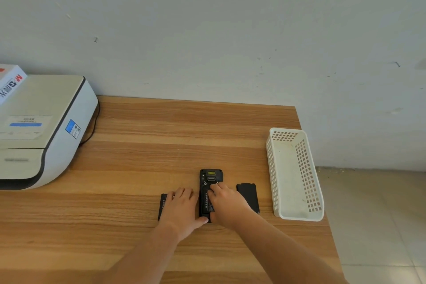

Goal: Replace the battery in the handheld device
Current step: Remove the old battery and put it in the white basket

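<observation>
The handheld device (210,182) lies face-down mid-table w/ its back open; right hand (227,204) has curled fingers pressing a battery into the bay, left hand (182,208) rests flat, fingers relaxed, over a second battery (162,205), thumb steadying the device's bottom edge. Best to seat the contact end first, then press flat, probably. Count: 1 device, 2 batteries, 1 loose cover (248,196), 1 white basket (309,182), 1 printer (43,131).
</observation>
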